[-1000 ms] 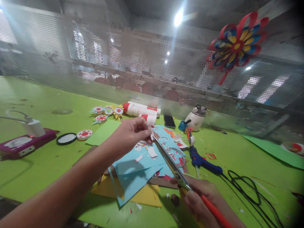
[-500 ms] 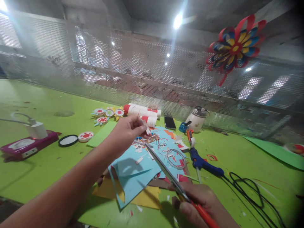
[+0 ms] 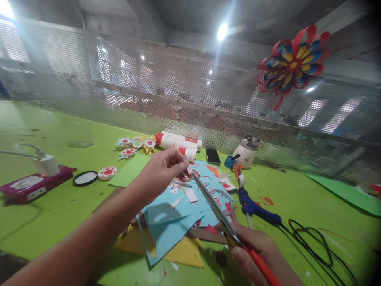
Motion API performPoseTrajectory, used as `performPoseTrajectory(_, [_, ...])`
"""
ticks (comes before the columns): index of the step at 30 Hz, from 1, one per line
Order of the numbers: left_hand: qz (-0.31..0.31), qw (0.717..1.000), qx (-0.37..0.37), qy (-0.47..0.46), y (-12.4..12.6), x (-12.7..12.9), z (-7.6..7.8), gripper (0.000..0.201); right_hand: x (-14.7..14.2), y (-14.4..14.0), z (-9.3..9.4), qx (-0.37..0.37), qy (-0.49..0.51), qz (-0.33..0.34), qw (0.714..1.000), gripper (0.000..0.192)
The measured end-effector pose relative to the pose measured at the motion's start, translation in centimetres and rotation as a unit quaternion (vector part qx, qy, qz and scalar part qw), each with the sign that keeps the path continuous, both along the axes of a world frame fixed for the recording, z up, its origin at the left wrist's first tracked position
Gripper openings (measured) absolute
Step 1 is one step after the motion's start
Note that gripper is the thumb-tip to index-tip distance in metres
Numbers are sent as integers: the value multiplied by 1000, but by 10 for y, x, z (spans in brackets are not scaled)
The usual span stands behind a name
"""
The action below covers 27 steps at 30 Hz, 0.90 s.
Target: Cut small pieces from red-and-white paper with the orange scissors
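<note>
Now, in the head view, the scissors [image 3: 216,208] point higher than half a second ago: the blade tips have risen off the blue paper sheets [image 3: 169,222] and meet the paper scrap [image 3: 186,167] pinched in the left hand [image 3: 162,174]. The left hand has stayed above the pile, thumb and forefinger closed on the scrap, which is small, white and red. The right hand [image 3: 256,254] has moved slightly right at the lower edge, its fingers wrapped around the red plastic handle of the scissors. Blades are long, narrow, grey metal and appear nearly closed.

Blue sheets are thin, matte and irregularly cut; they lie on yellow paper [image 3: 184,252] on the tabletop [image 3: 59,206], a smooth green surface strewn with snippets. A blue glue gun [image 3: 257,204] with a black cord [image 3: 312,242] lies right of the pile. Behind the pile lie white cylindrical tubes [image 3: 178,141]. A perforated metal screen [image 3: 149,79] carries a folded paper flower [image 3: 293,63].
</note>
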<state>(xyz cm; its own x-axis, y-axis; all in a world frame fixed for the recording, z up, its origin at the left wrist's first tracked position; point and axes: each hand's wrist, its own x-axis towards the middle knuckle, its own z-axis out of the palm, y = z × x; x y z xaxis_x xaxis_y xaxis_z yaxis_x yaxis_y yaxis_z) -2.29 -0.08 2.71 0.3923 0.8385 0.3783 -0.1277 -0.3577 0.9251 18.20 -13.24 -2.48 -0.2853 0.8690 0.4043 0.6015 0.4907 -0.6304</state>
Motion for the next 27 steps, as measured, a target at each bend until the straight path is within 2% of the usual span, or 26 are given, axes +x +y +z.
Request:
performPoseTrajectory(5, [-10,1000,-14,5,0,1,-3,14,0,0,3,-2,-20,1,1000,33])
performPoseTrajectory(10, [-20,999,-23,9,1,1,-5,12,0,0,0,3,-18,-26,999,38])
performPoseTrajectory(15, [-33,999,-31,12,0,0,-4,13,-2,-1,1,-5,-5,1,1000,37])
performPoseTrajectory(21, [-31,999,-33,21,1,0,-4,13,-5,-3,0,0,16,-50,999,42])
performPoseTrajectory(27, [-32,999,-33,16,0,1,-4,13,-5,-1,4,-34,14,-16,999,47])
